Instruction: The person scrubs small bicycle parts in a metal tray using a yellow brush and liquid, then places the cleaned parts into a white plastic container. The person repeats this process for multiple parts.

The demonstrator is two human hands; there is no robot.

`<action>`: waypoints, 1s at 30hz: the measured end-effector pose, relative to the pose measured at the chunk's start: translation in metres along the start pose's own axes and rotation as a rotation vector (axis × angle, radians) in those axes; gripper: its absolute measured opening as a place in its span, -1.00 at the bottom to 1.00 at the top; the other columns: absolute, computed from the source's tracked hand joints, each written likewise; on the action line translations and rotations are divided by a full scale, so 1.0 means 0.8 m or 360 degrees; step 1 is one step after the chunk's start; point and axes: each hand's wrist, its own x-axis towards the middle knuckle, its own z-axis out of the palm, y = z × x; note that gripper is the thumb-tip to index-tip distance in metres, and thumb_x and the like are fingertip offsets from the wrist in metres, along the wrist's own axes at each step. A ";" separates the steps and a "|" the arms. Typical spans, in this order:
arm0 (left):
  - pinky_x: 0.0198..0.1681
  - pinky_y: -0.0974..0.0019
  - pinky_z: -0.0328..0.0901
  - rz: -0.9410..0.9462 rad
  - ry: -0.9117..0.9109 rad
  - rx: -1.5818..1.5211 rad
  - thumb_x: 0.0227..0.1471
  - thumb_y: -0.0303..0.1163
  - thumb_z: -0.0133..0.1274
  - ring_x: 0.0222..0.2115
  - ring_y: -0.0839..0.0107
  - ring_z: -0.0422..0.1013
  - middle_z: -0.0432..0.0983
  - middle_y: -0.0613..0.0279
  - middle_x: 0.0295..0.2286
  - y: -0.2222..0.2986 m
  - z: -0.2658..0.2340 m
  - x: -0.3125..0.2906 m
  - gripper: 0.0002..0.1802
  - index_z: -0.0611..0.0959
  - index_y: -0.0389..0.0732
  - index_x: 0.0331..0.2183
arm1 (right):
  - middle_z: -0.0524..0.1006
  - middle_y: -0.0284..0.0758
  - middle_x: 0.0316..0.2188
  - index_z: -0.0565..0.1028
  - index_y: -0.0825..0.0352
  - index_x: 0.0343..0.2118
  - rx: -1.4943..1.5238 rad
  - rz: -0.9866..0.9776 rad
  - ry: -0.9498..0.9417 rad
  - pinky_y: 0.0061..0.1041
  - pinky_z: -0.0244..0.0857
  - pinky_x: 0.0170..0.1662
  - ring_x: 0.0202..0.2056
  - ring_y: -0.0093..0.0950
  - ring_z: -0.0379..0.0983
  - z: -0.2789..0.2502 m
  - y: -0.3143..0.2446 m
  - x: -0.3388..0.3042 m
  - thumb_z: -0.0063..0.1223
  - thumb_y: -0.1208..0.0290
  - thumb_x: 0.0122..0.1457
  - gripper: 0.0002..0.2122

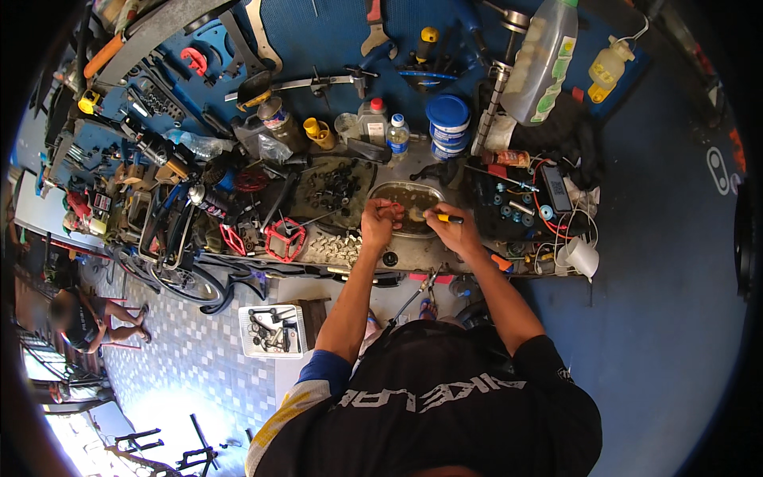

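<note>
Both my hands work over an oval metal tray (439, 193) of murky brown liquid on the bench. My left hand (381, 224) is at the tray's left edge, fingers curled together; what they pinch, if anything, is too small to make out. On the right side, my right hand (455, 231) is closed around a slim tool with a yellow-and-black handle (450, 219). Its working end points left over the tray, and its kind is unclear. Small silvery parts (335, 249) lie left of my left hand, with a red bicycle pedal (284, 240) beyond them.
Dark small parts (334, 184) cover a mat behind left. Bottles (397, 135) and a blue-lidded tub (447, 123) stand at the back. To the right are a phone (556, 189), cables and a white cup (582, 257). A white basket (273, 331) of parts sits below; a person (79, 318) sits far left.
</note>
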 end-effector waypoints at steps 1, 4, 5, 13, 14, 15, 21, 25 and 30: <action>-0.32 0.30 0.52 -0.0058 -0.0005 -0.0092 0.19 -0.62 0.01 -0.35 0.35 0.57 0.61 -0.01 -0.29 0.006 0.000 -0.001 -0.76 0.47 -0.37 -0.08 | 0.61 -0.24 -0.46 0.58 0.26 -0.32 -0.0125 -0.0069 0.0012 -0.35 0.42 -0.29 -0.38 -0.25 0.57 -0.006 0.011 -0.003 0.22 0.17 0.16 -0.76; -0.27 0.28 0.55 -0.0142 0.0015 -0.0278 0.19 -0.62 0.03 -0.34 0.35 0.57 0.61 -0.02 -0.26 0.010 -0.001 0.001 -0.74 0.52 -0.41 -0.06 | 0.64 -0.22 -0.41 0.60 0.20 -0.30 -0.0560 -0.0479 -0.0117 -0.29 0.44 -0.25 -0.31 -0.15 0.59 -0.023 0.027 -0.011 0.20 0.12 0.15 -0.76; -0.25 0.29 0.55 -0.0156 0.0025 -0.0325 0.18 -0.63 0.03 -0.34 0.35 0.57 0.61 -0.01 -0.25 0.010 -0.001 0.002 -0.73 0.54 -0.42 -0.05 | 0.65 -0.23 -0.39 0.60 0.19 -0.29 -0.0623 -0.0374 -0.0131 -0.30 0.44 -0.24 -0.30 -0.15 0.59 -0.023 0.028 -0.011 0.20 0.12 0.15 -0.76; -0.32 0.42 0.49 0.0077 -0.0177 0.0292 0.13 -0.69 -0.03 -0.42 0.49 0.52 0.64 0.08 -0.27 0.006 0.012 0.007 -0.62 0.57 -0.43 0.01 | 0.56 -0.25 -0.51 0.59 0.35 -0.23 0.0259 -0.0084 0.0054 -0.55 0.34 -0.33 -0.43 -0.65 0.44 0.001 -0.039 0.002 0.14 0.28 0.25 -0.78; -0.33 0.44 0.48 0.0150 -0.0201 0.0414 0.11 -0.71 -0.05 -0.45 0.51 0.51 0.65 0.08 -0.29 0.012 0.016 0.004 -0.62 0.59 -0.43 -0.01 | 0.57 -0.25 -0.51 0.59 0.36 -0.22 0.0263 -0.0179 0.0046 -0.55 0.35 -0.33 -0.43 -0.65 0.44 0.002 -0.043 0.002 0.15 0.28 0.25 -0.78; -0.33 0.44 0.47 0.0123 -0.0175 0.0394 0.11 -0.70 -0.06 -0.43 0.50 0.52 0.65 0.08 -0.29 0.010 0.016 0.004 -0.62 0.59 -0.44 -0.01 | 0.60 -0.25 -0.48 0.60 0.35 -0.19 0.0211 -0.0076 0.0029 -0.54 0.36 -0.33 -0.41 -0.65 0.47 0.000 -0.042 0.013 0.16 0.27 0.26 -0.76; -0.30 0.41 0.50 0.0076 -0.0124 0.0414 0.15 -0.68 -0.07 -0.35 0.46 0.57 0.65 0.07 -0.31 -0.003 0.011 0.007 -0.66 0.59 -0.49 -0.03 | 0.65 -0.23 -0.42 0.63 0.34 -0.18 0.0201 0.0066 0.0006 -0.54 0.40 -0.29 -0.37 -0.57 0.59 -0.003 -0.027 0.013 0.18 0.27 0.24 -0.76; -0.29 0.37 0.52 0.0105 -0.0141 0.0165 0.18 -0.65 -0.08 -0.36 0.40 0.58 0.65 0.04 -0.31 -0.008 0.011 0.008 -0.69 0.60 -0.51 -0.06 | 0.67 -0.22 -0.38 0.65 0.27 -0.21 0.0046 -0.0089 0.0045 -0.46 0.43 -0.27 -0.33 -0.41 0.64 -0.018 -0.003 0.014 0.20 0.23 0.19 -0.77; -0.28 0.32 0.56 -0.0168 -0.0288 0.0055 0.19 -0.63 -0.06 -0.32 0.36 0.60 0.64 0.00 -0.27 -0.003 0.006 0.008 -0.72 0.63 -0.49 -0.09 | 0.64 -0.16 -0.39 0.64 0.19 -0.29 -0.0635 -0.0171 -0.0076 -0.22 0.44 -0.23 -0.32 -0.10 0.59 -0.030 0.026 0.004 0.22 0.13 0.11 -0.75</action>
